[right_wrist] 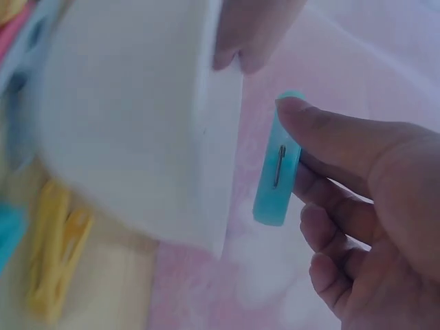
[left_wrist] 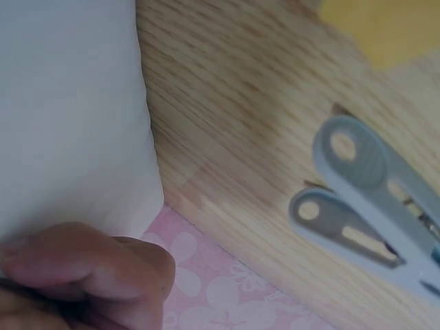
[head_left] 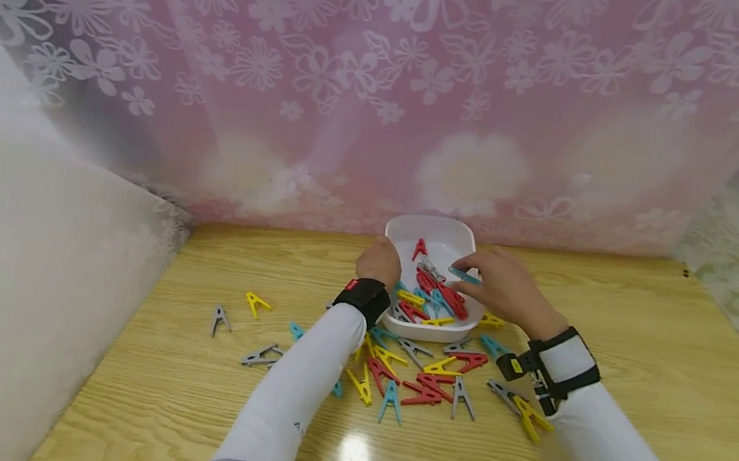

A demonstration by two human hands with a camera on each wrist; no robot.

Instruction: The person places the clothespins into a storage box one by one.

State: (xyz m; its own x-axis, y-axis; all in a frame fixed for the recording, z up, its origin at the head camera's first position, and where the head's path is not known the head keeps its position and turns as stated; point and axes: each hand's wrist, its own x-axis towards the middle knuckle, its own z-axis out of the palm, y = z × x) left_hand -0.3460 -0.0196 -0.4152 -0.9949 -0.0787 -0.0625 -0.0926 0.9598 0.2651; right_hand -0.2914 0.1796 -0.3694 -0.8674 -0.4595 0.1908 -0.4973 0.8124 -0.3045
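My left hand [head_left: 380, 260] grips the left rim of a white plastic basin [head_left: 429, 333]; its curled fingers show at the basin's edge in the left wrist view. My right hand [head_left: 505, 288] pinches a teal clothespin [right_wrist: 275, 179] between thumb and fingers, over the right side of the basin. Inside the basin lie red clothespins [head_left: 453, 299], with yellow, blue and grey ones among them. One red clothespin [head_left: 420, 249] lies apart toward the far end.
Several loose clothespins in red, yellow, teal and grey [head_left: 411, 351] are scattered on the wooden table [head_left: 156, 396] in front of the basin. A yellow clothespin [head_left: 257, 303] and a grey clothespin [head_left: 220, 318] lie farther left. A pink flowered curtain [head_left: 355, 109] hangs behind.
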